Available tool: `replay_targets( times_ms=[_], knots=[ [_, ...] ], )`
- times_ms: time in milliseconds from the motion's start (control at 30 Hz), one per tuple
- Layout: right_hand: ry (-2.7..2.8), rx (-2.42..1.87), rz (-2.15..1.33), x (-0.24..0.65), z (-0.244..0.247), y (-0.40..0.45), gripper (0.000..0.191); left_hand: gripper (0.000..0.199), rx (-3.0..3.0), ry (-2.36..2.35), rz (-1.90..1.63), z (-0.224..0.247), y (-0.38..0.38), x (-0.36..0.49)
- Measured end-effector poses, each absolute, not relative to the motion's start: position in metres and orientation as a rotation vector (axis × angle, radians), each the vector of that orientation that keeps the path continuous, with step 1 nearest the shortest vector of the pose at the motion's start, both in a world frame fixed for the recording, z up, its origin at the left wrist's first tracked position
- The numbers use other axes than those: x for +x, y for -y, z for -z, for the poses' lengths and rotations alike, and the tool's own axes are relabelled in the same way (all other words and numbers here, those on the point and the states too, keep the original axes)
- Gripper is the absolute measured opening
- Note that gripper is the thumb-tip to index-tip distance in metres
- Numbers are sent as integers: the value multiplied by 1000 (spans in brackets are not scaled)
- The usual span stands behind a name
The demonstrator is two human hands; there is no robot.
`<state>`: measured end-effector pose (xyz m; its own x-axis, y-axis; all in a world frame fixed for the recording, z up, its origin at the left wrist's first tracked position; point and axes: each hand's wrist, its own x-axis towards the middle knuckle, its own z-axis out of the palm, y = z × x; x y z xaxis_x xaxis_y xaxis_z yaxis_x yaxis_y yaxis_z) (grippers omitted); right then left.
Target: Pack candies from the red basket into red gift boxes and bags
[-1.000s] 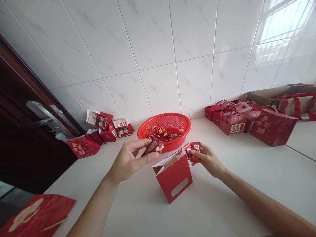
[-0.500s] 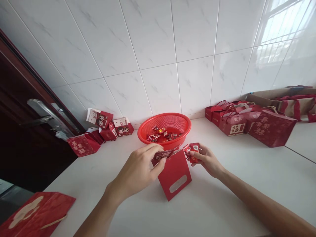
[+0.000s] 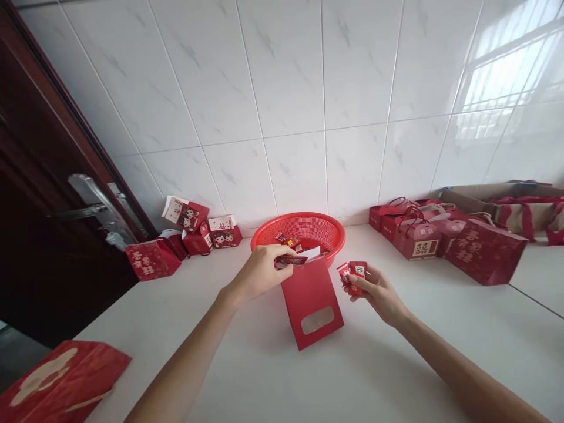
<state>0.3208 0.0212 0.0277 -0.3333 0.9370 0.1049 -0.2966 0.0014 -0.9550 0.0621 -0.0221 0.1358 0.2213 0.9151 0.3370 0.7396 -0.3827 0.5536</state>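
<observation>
A red paper box (image 3: 312, 299) with an oval window stands tilted on the white counter, its top flaps up. My left hand (image 3: 264, 270) is at its top left edge, closed on a dark red wrapped candy (image 3: 291, 259). To the right of the box and apart from it, my right hand (image 3: 382, 294) grips several red wrapped candies (image 3: 355, 278) between thumb and fingers. Behind the box sits a red plastic basket (image 3: 332, 231) with wrapped candies (image 3: 291, 241) inside, partly hidden by my left hand and the flaps.
Small red gift boxes (image 3: 200, 239) cluster at the back left by the door handle (image 3: 94, 200). More red boxes (image 3: 414, 238) and a cardboard box (image 3: 471, 200) line the right wall side. A red bag (image 3: 66, 382) lies at the front left.
The view has shifted slightly. My right hand has moved right, away from the box, with its candies. My left hand stays at the box's top, now a little higher over it.
</observation>
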Motion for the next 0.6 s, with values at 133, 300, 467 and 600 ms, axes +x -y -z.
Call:
replay_targets(
  times_ms=[133,300,467,600],
  knots=[
    [1197,-752,-1475,327,-37,-28,40,24,2141,-1415,-910,-133,23,62],
    [1255,-692,-1314,328,-69,-27,36,30,1997,-1328,-967,-124,31,61],
    [1466,-565,-1145,317,-110,-24,30,40,1766,-1363,-1092,-105,41,62],
    [1708,-504,-1082,301,-138,-25,31,43,1608,-1285,-1205,-91,45,62]
  ],
)
